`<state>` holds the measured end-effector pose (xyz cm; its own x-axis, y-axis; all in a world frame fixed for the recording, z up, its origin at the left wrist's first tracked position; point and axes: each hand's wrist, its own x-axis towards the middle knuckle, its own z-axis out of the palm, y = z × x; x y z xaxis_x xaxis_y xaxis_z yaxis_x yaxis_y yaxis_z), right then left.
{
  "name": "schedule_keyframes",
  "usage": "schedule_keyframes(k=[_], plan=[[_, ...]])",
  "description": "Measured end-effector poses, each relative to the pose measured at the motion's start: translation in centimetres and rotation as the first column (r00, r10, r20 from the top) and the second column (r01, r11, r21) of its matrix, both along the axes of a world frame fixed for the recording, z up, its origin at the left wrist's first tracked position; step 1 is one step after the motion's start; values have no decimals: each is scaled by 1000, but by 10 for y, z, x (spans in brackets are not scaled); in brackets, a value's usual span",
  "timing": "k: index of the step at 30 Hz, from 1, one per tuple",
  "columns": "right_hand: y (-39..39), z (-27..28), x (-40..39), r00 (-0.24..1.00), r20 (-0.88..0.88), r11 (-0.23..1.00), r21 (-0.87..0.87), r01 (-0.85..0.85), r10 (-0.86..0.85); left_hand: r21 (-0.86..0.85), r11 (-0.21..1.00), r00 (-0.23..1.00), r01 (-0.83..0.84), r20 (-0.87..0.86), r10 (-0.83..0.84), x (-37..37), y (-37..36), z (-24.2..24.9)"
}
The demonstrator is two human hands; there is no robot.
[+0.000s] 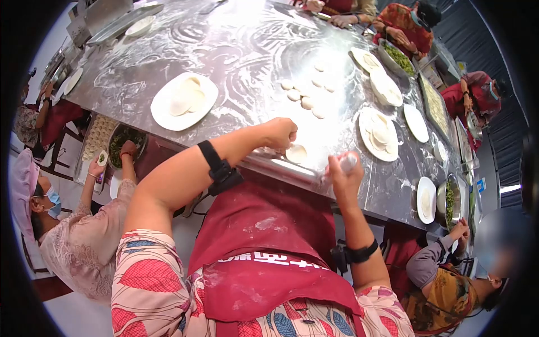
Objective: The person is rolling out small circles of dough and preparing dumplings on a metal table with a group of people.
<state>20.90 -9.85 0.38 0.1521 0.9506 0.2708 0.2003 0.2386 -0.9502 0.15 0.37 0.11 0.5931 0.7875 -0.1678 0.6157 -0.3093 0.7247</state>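
Observation:
My left hand (279, 133) is closed, its curled fingers at the left edge of a small round dough wrapper (296, 154) near the table's front edge. To the right, my right hand (343, 171) is wrapped round a rolling pin (349, 163); its pale end shows, while motion blurs the rest. Several small dough pieces (306, 103) lie on the floured metal table beyond my hands. A white plate (159, 117) of stacked wrappers (188, 98) stands on the left, and another plate (365, 121) with wrappers stands on the right.
More white plates (416, 123) and a bowl of green filling (397, 59) stand on the right side. At left, a person (84, 236) works over a filling bowl (119, 140) and a tray of dumplings (96, 137). Other people are around the table, one (455, 269) close at right.

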Motion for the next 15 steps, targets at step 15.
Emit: schedule_keyframes(k=[15], plan=[[26, 10, -3, 999, 42, 1000, -2, 19, -19, -67, 994, 995, 86, -51, -89, 5, -2, 13]])
